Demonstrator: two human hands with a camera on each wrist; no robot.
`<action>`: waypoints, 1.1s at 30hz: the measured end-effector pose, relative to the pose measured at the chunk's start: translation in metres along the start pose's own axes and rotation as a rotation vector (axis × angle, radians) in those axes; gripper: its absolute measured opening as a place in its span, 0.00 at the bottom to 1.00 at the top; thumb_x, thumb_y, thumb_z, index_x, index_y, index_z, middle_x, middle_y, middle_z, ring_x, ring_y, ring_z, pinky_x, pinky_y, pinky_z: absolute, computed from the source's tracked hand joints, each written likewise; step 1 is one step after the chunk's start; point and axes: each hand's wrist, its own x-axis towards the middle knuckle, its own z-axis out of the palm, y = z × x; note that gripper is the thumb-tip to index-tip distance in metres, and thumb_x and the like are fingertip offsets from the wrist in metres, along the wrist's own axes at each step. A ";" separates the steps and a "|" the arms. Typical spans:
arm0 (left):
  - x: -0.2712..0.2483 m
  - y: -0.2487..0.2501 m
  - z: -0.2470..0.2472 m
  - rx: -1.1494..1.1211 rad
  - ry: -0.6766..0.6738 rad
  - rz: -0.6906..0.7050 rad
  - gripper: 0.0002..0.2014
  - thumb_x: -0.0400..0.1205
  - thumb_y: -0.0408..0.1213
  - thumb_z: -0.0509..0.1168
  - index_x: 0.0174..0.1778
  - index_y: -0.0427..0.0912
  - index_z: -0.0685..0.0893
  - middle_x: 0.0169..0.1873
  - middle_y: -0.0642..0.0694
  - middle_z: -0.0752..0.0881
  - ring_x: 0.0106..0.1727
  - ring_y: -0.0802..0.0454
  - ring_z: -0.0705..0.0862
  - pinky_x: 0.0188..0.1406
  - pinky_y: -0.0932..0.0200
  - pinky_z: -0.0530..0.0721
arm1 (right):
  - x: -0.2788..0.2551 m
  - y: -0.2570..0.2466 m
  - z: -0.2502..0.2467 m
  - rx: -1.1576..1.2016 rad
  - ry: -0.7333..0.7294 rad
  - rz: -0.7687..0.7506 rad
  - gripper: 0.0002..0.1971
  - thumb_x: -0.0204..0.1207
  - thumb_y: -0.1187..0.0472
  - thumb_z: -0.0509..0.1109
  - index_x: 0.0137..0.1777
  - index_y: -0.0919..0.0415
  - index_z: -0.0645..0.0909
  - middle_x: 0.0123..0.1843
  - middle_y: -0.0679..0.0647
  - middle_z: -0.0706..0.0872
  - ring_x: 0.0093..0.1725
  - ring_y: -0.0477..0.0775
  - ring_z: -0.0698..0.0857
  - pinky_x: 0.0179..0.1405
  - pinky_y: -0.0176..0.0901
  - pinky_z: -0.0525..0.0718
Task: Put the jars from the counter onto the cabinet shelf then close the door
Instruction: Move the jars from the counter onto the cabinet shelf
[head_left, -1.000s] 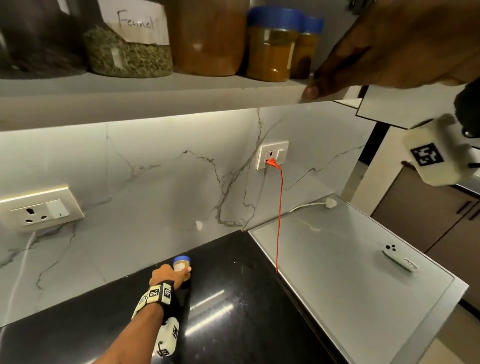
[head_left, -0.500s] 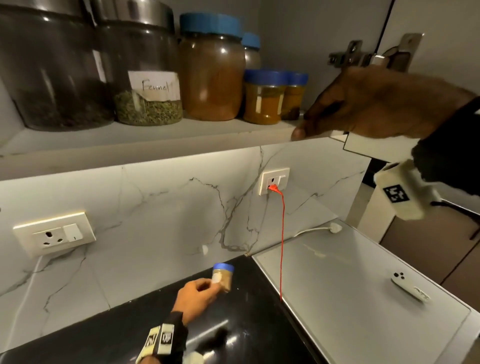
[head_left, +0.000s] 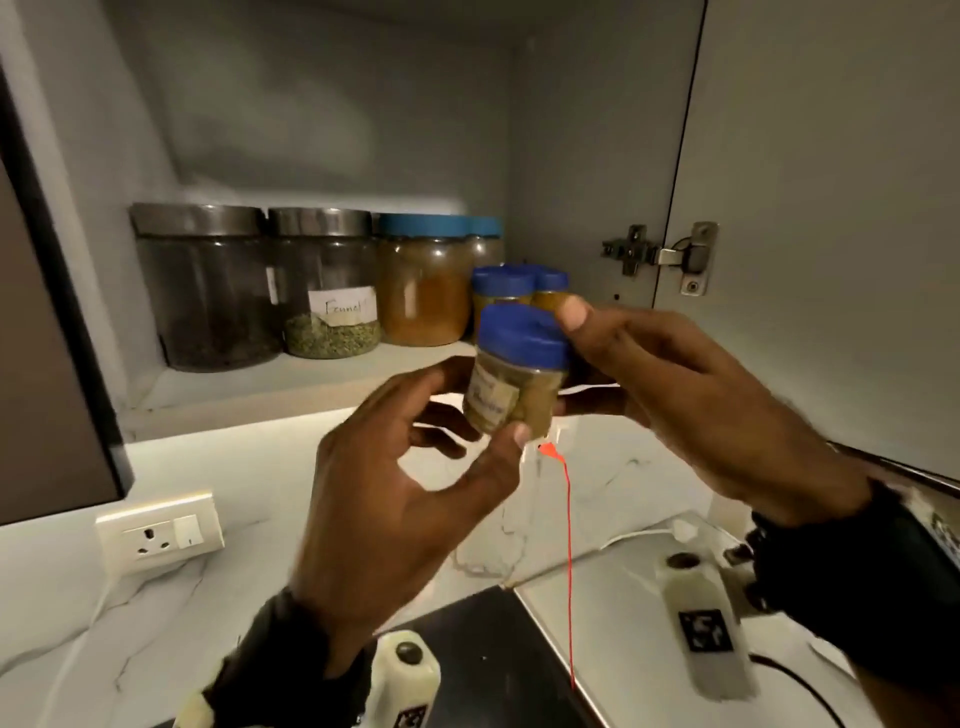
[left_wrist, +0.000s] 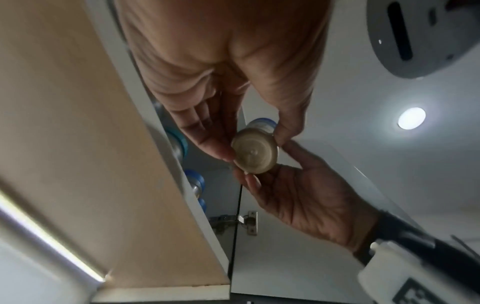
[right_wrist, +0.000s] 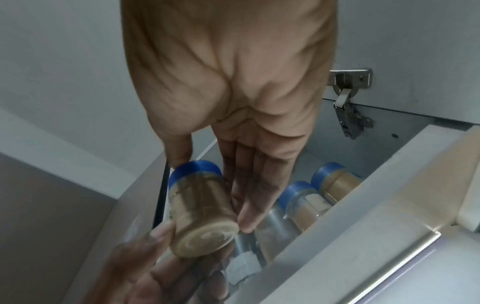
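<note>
Jar (head_left: 514, 371) hangs before the shelf (head_left: 291, 384) edge, pinched low by the left hand (head_left: 410, 499); the right hand (head_left: 691, 395) grips it near the lid. Handover step, I judge; next, set it on the shelf at 12 o'clock.

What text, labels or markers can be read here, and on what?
"Fennel": handwritten on the paper label of the steel-lidded jar on the shelf.
Label on the small blue-lidded jar held by both hands: too blurred to read.
Square black-and-white markers on the wrist cameras: patterns only, no letters.
Wall socket: no text visible.
</note>
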 end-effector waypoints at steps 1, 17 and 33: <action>0.005 0.002 0.000 0.000 0.023 0.010 0.17 0.76 0.64 0.70 0.60 0.71 0.80 0.52 0.72 0.87 0.53 0.62 0.89 0.47 0.79 0.83 | -0.001 -0.002 0.001 0.019 0.002 -0.033 0.19 0.82 0.47 0.64 0.67 0.51 0.86 0.60 0.46 0.95 0.61 0.49 0.94 0.60 0.40 0.91; 0.012 -0.043 -0.013 0.831 -0.104 0.014 0.34 0.83 0.69 0.51 0.77 0.52 0.81 0.75 0.46 0.84 0.75 0.39 0.83 0.78 0.32 0.70 | 0.056 0.059 -0.034 -0.653 0.508 0.118 0.15 0.86 0.49 0.74 0.64 0.54 0.74 0.50 0.49 0.87 0.42 0.40 0.85 0.35 0.29 0.77; 0.011 -0.057 -0.009 0.799 0.005 0.128 0.28 0.84 0.60 0.59 0.74 0.48 0.83 0.71 0.44 0.87 0.73 0.39 0.85 0.78 0.35 0.73 | 0.062 0.069 -0.023 -0.873 0.535 0.115 0.11 0.90 0.56 0.68 0.66 0.61 0.76 0.51 0.52 0.84 0.46 0.51 0.86 0.34 0.32 0.77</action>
